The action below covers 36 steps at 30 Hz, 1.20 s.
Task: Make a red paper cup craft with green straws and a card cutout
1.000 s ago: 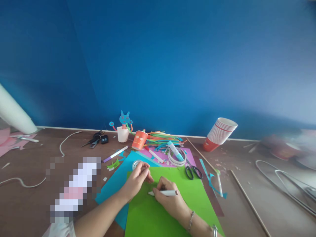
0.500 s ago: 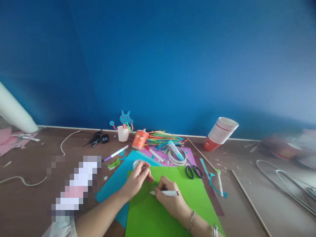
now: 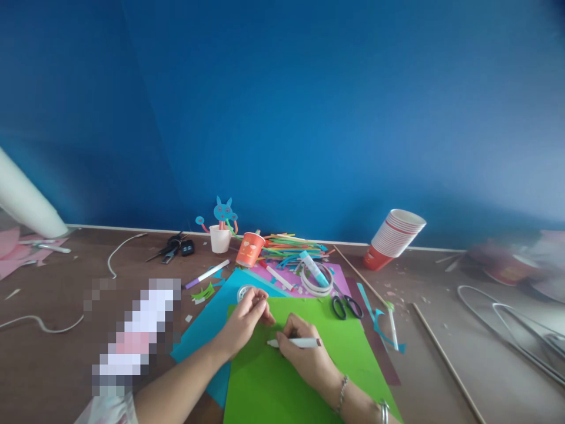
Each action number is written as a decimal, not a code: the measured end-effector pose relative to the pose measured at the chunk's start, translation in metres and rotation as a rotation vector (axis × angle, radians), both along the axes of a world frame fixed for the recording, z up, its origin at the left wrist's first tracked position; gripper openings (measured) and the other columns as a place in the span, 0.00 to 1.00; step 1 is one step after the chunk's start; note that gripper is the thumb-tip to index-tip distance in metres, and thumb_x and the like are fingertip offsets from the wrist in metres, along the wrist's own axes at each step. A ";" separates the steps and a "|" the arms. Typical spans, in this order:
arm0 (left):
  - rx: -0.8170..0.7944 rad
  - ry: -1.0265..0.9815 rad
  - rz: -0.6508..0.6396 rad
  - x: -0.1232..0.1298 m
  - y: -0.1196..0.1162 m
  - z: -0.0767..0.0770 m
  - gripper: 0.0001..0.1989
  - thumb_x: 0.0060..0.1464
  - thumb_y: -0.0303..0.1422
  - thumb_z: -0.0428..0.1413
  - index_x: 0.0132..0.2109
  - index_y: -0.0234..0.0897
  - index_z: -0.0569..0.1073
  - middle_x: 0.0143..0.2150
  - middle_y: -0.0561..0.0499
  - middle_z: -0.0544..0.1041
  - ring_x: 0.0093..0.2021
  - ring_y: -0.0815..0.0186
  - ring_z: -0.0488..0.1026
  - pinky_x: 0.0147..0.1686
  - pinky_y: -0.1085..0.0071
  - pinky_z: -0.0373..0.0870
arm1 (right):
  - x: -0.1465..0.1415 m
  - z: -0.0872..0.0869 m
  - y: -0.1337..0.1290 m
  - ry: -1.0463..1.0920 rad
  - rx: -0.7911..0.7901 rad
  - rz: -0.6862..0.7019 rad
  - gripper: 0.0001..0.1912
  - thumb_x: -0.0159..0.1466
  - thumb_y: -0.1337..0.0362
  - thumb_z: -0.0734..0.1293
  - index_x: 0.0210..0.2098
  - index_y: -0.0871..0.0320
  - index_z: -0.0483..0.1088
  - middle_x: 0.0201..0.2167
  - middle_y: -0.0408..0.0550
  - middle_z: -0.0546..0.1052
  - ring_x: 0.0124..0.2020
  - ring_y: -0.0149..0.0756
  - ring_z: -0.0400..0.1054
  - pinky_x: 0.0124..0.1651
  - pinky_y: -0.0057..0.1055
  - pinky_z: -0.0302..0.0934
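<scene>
My right hand (image 3: 306, 353) is closed around a white marker (image 3: 304, 342) with a dark reddish end. The marker's pale tip points left, low over a green sheet of paper (image 3: 335, 371); whether it touches I cannot tell. My left hand (image 3: 252, 315) has its fingers curled together above the sheet's top left corner, and anything inside them is hidden. Just behind it sits a round, clear-looking item (image 3: 243, 292), partly covered by the hand. A blue sheet (image 3: 200, 335) lies under the green one.
Scissors (image 3: 346, 306), a white ring with a glue stick (image 3: 314, 270) on it, and colourful pipe cleaners (image 3: 295, 247) lie behind. A decorated white cup (image 3: 220, 239), a red cup (image 3: 250, 249) and stacked cups (image 3: 394, 238) stand near the blue wall. A wooden stick (image 3: 448, 362) lies right.
The marker and my right hand have shifted very slightly. My left hand stays in place, and the objects on the table look the same.
</scene>
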State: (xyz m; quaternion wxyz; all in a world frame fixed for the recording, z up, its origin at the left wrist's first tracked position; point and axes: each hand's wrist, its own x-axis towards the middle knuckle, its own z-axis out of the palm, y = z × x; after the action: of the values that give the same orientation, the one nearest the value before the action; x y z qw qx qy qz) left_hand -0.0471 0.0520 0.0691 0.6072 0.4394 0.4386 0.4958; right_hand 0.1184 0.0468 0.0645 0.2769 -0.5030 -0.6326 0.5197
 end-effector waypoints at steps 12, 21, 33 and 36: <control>0.001 -0.007 -0.001 0.000 -0.001 0.002 0.11 0.57 0.42 0.53 0.40 0.41 0.64 0.28 0.57 0.70 0.31 0.64 0.73 0.37 0.66 0.69 | 0.001 0.002 -0.001 -0.016 -0.026 0.022 0.12 0.56 0.59 0.66 0.22 0.55 0.60 0.16 0.37 0.64 0.17 0.26 0.51 0.18 0.24 0.45; -0.009 -0.011 0.002 0.001 -0.001 0.004 0.11 0.56 0.41 0.53 0.40 0.41 0.64 0.27 0.57 0.70 0.31 0.64 0.73 0.38 0.65 0.69 | 0.000 0.003 0.000 -0.023 -0.021 0.041 0.09 0.56 0.63 0.65 0.22 0.56 0.61 0.16 0.36 0.66 0.17 0.26 0.53 0.18 0.24 0.45; -0.002 0.003 0.009 0.001 -0.001 0.004 0.11 0.56 0.42 0.54 0.40 0.41 0.65 0.27 0.57 0.71 0.31 0.64 0.73 0.37 0.65 0.69 | 0.000 0.003 0.001 -0.012 -0.017 0.048 0.10 0.57 0.64 0.66 0.22 0.56 0.61 0.16 0.37 0.67 0.17 0.26 0.53 0.19 0.23 0.45; -0.004 0.004 0.013 0.001 -0.001 0.004 0.11 0.55 0.42 0.54 0.40 0.41 0.65 0.27 0.57 0.71 0.31 0.64 0.73 0.37 0.65 0.69 | 0.000 0.004 0.001 -0.015 -0.008 0.052 0.10 0.57 0.64 0.66 0.22 0.56 0.61 0.16 0.36 0.66 0.17 0.26 0.53 0.19 0.23 0.45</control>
State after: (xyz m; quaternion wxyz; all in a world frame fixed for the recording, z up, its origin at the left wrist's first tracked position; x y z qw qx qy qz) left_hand -0.0460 0.0507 0.0735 0.6038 0.4365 0.4437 0.4981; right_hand 0.1181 0.0481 0.0682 0.2567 -0.4916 -0.6454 0.5253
